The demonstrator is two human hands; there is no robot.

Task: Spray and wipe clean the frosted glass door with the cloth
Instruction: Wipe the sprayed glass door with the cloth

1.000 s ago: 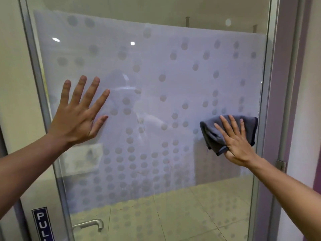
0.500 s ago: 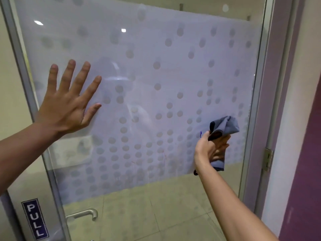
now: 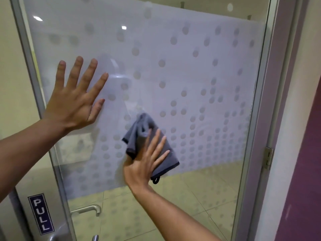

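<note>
The frosted glass door (image 3: 199, 70) fills the view, its film dotted with grey circles that grow denser toward the bottom. My left hand (image 3: 74, 100) lies flat on the glass at the left, fingers spread, holding nothing. My right hand (image 3: 147, 159) presses a crumpled grey cloth (image 3: 139, 134) against the glass near the lower middle, fingers splayed over it. The cloth's dark hanging loop dangles below my palm. No spray bottle is in view.
A blue PULL sign (image 3: 41, 213) sits on the metal frame at lower left, with a metal door handle (image 3: 88, 209) beside it behind the glass. The door's right frame (image 3: 257, 119) carries a hinge (image 3: 268, 157). A purple wall (image 3: 304, 171) stands at the right.
My right hand has carried the cloth from the door's right edge leftward to the lower middle, bunching it briefly, then flattening on it again. My left hand stays planted on the glass.
</note>
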